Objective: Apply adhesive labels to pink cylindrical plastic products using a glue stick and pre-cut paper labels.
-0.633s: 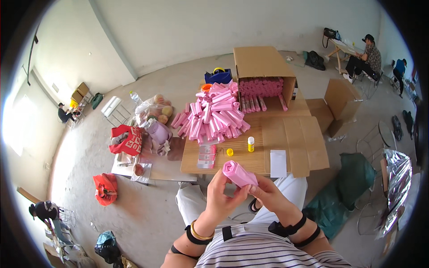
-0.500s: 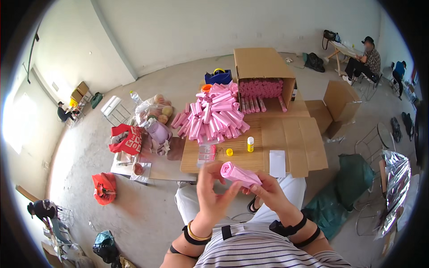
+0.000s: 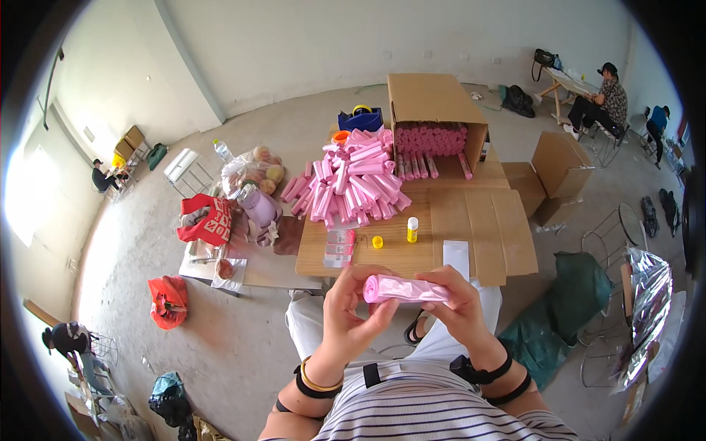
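Note:
A roll of pink plastic bags (image 3: pixel 408 289) lies level between my two hands, just off the table's near edge. My left hand (image 3: pixel 356 303) pinches its left end, where the spiral of the roll shows. At the other end, my right hand (image 3: pixel 457 300) grips it between thumb and fingers. Beyond them on the wooden table (image 3: pixel 397 253) stand a glue stick (image 3: pixel 412 230) and its yellow cap (image 3: pixel 377 242). Printed pink labels (image 3: pixel 340 248) lie to the left, and a white paper sheet (image 3: pixel 456 259) to the right. A big heap of pink rolls (image 3: pixel 349 180) rises behind.
An open cardboard box (image 3: pixel 437 103) holds stacked rolls with printed labels. Near it are a blue tape dispenser (image 3: pixel 359 120) and a flattened box flap (image 3: pixel 482 228). A purple bottle (image 3: pixel 257 206) and red bag (image 3: pixel 209 219) crowd the left. Several people sit or stand farther off.
The pink roll has turned from a slant to nearly level. My right hand has risen slightly, and my left fingers have closed in on the roll's end.

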{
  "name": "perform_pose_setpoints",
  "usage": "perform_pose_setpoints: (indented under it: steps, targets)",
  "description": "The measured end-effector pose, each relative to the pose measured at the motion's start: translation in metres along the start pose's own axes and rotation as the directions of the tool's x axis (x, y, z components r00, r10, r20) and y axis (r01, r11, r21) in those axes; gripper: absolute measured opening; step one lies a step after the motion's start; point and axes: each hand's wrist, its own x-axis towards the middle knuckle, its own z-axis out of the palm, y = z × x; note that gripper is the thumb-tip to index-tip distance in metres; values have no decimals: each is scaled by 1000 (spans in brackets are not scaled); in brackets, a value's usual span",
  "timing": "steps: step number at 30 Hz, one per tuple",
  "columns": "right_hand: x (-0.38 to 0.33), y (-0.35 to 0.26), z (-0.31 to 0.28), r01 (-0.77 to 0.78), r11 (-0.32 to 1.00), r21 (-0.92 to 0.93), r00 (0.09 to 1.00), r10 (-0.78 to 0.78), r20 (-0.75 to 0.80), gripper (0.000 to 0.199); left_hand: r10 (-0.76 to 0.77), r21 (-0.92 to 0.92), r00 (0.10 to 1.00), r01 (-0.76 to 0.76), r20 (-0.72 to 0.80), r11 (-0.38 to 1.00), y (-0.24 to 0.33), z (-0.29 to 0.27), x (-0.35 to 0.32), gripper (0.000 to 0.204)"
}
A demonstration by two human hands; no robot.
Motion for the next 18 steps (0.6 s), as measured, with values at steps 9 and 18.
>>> perform_pose_setpoints:
  steps: [9, 18]
  targets:
    - [6, -7, 2, -102, 974, 204, 984, 129, -124, 11, -120, -84, 993, 121, 19, 989, -12, 6, -2, 22]
    - [9, -5, 2, 2, 996, -89, 978, -21, -206, 11, -125, 32, 991, 127, -37, 991, -15, 13, -3, 19]
